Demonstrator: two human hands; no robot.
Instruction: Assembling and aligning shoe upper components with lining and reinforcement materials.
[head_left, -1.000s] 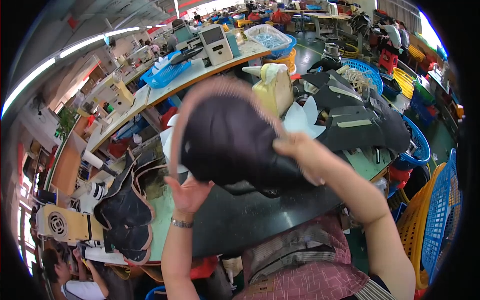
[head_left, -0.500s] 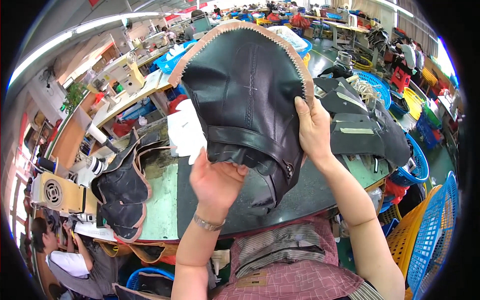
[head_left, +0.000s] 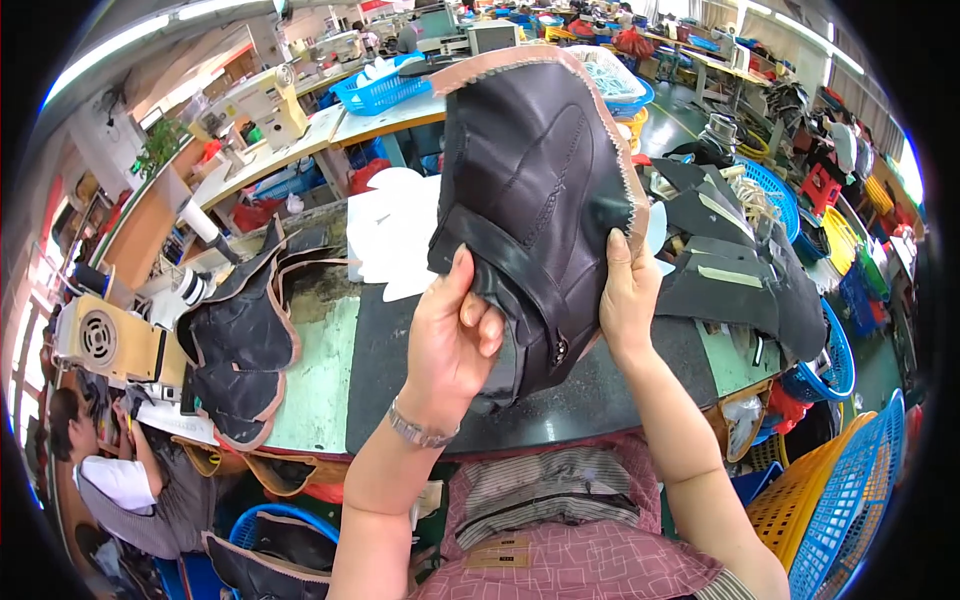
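Note:
Between my two hands, above the dark bench mat, hangs a black leather boot upper. It has a tan zigzag-cut edge, braided stitching, and a strap with a small metal buckle. My left hand grips it at the strap's left end, thumb on the strap and fingers curled at the opening below. On the right side my right hand pinches the tan edge, thumb in front, its other fingers mostly hidden behind. White pattern pieces lie on the bench behind the upper.
More black uppers lie on the left by a cream sewing machine. Dark cut pieces are stacked at the right, near blue baskets. A co-worker sits at lower left. Tall yellow and blue baskets stand at lower right.
The boot upper has turned and tilted, its top leaning right. My left hand has moved up and right, with its thumb now on the strap. The right hand sits slightly lower on the edge.

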